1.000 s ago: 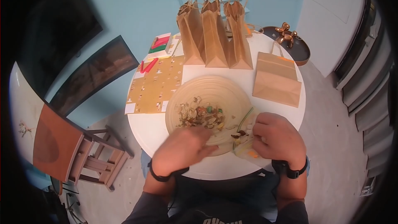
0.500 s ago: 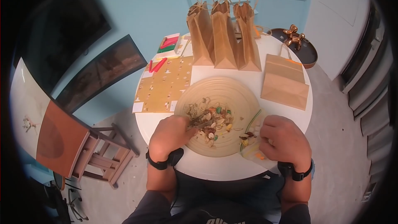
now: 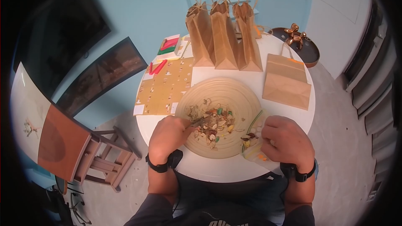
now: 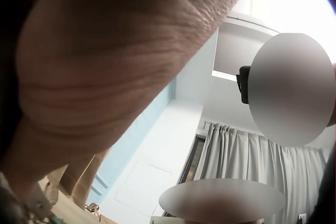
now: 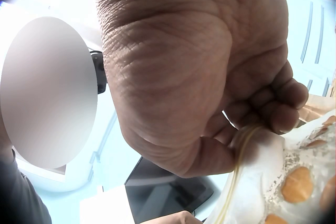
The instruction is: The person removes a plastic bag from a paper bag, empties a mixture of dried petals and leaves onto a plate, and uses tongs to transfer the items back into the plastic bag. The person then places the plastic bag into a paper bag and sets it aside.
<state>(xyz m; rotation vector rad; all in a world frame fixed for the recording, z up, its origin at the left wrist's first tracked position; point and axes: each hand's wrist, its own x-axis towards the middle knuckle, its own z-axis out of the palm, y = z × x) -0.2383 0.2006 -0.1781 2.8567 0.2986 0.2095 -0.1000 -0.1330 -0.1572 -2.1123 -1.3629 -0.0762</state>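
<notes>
A round ribbed wooden plate holds a heap of dried potpourri pieces, brown, cream, yellow and green. My left hand is over the plate's left side, its fingers bent toward the heap. A thin dark strip lies at those fingertips; I cannot tell whether they grip it. On the plate's right edge, my right hand pinches the edge of a clear zip bag with a green strip. Dark, yellow and orange pieces show in the bag. In the right wrist view, thumb and curled fingers hold the bag beside its mouth.
Several brown paper bags stand upright at the back, with another paper bag lying at the right. Patterned gold paper and red sticks lie at the left. The white round table ends close to my body.
My left hand has moved from the zip bag's side, across the plate, to the heap's left. The right hand keeps its hold on the bag. The head view has shifted slightly.
</notes>
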